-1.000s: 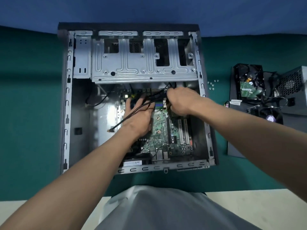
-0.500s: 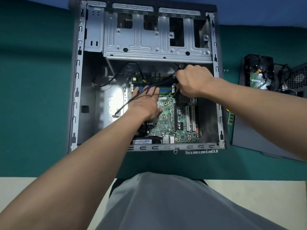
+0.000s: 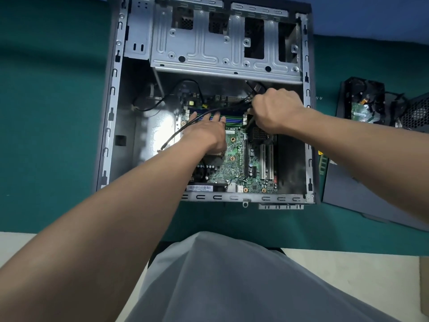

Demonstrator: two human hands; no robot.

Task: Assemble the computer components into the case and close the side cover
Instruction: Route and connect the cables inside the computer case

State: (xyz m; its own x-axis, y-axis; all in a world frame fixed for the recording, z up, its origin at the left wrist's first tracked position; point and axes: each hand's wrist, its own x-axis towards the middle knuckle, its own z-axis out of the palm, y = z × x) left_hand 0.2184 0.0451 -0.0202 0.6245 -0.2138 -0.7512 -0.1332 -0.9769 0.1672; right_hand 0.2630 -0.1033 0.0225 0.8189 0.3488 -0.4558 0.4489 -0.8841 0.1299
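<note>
The open computer case point(image 3: 111, 117) lies on its side on the green mat, its silver drive cage point(image 3: 222, 47) at the far end. A green motherboard point(image 3: 234, 166) sits inside the case. My left hand point(image 3: 206, 133) lies flat on the board, fingers straight over the blue and green memory slots. My right hand point(image 3: 276, 110) is curled round a bundle of black cables point(image 3: 239, 105) near the board's far right corner. One black cable point(image 3: 183, 131) runs from there across my left hand to a loose end at the left.
To the right of the case lie a dark side cover point(image 3: 362, 196), a hard drive point(image 3: 362, 105) with tangled cables, and a power supply point(image 3: 415, 112) at the frame's edge. A green memory stick point(image 3: 323, 163) shows beside the case wall. Small screws point(image 3: 320, 97) lie on the mat.
My head has moved closer and lower, so the case fills more of the view. My left fingers have straightened flat on the board. My right hand keeps its grip on the cables.
</note>
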